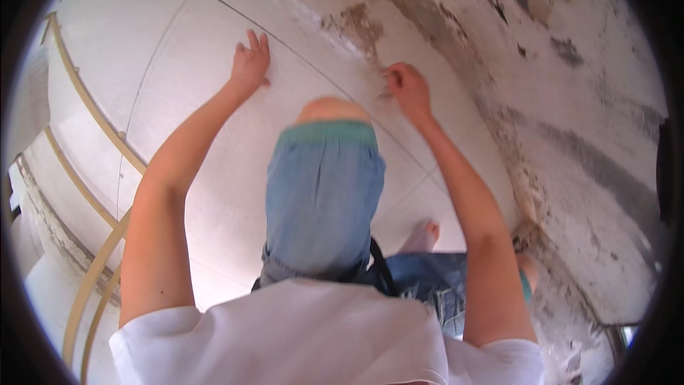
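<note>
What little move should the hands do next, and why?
Perhaps ease the right hand a little toward the brown patch on the pale floor. It looks like the nearer hand, with its fingers curled, though blur hides whether they hold anything. The left hand is farther from the patch, fingers spread.

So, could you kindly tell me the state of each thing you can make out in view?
Left hand: open, fingers spread, nothing visible in it
Right hand: fingers curled, contents unclear
Tiled floor: pale, soiled in places
Brown patch: irregular, smeared
Wall: stained, surface worn
Knee: bent, bare
Foot: bare, partly hidden
</note>
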A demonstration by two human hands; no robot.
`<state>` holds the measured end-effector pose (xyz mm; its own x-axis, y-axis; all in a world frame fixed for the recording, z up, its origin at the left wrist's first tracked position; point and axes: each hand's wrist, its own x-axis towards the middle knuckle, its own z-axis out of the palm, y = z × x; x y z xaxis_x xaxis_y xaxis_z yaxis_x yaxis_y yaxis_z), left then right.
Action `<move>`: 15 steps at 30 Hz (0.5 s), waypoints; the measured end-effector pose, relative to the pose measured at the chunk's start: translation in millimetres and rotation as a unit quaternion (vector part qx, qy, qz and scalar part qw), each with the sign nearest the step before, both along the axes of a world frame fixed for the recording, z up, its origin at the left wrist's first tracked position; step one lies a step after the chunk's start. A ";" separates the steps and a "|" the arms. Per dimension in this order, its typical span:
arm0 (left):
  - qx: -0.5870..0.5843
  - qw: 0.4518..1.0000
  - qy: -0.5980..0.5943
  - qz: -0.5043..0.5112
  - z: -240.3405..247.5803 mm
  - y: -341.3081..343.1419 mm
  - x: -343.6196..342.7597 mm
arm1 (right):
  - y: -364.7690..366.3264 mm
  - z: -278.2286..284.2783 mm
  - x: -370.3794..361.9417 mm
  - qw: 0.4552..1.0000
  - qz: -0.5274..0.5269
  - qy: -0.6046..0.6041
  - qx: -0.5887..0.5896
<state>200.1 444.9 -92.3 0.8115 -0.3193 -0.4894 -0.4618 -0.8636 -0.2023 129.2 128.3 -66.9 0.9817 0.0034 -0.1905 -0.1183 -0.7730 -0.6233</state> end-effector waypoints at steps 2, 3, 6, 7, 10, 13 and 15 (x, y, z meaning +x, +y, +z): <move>0.006 1.000 -0.010 0.010 7.5 5.4 2.9 | -24.5 19.6 -6.2 0.996 -0.046 0.046 -0.066; -0.027 0.999 0.013 0.024 9.8 10.8 8.3 | -37.8 21.2 -8.9 0.996 -0.048 0.040 -0.067; -0.060 0.996 -0.005 0.070 18.8 35.6 34.6 | -60.8 -6.3 -27.4 0.990 -0.115 0.059 -0.051; -0.009 0.994 -0.010 0.105 27.2 42.6 47.8 | -65.2 -22.8 -33.8 0.976 -0.190 0.096 -0.037; 0.104 0.982 0.017 0.159 34.6 101.7 62.3 | -27.9 -49.0 -26.3 0.925 -0.349 0.137 0.063; 0.109 0.983 0.067 0.134 17.7 140.7 47.8 | 26.3 -59.1 -5.6 0.884 -0.432 0.100 0.149; 0.082 0.983 0.061 0.154 11.3 141.8 44.7 | 49.3 -56.4 9.8 0.889 -0.427 0.064 0.152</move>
<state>244.8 586.7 -81.0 0.7894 0.0229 -0.6134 -0.2136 -0.9266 -0.3094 139.1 177.5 -123.4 0.6212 -0.6630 -0.4177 -0.6660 -0.1658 -0.7273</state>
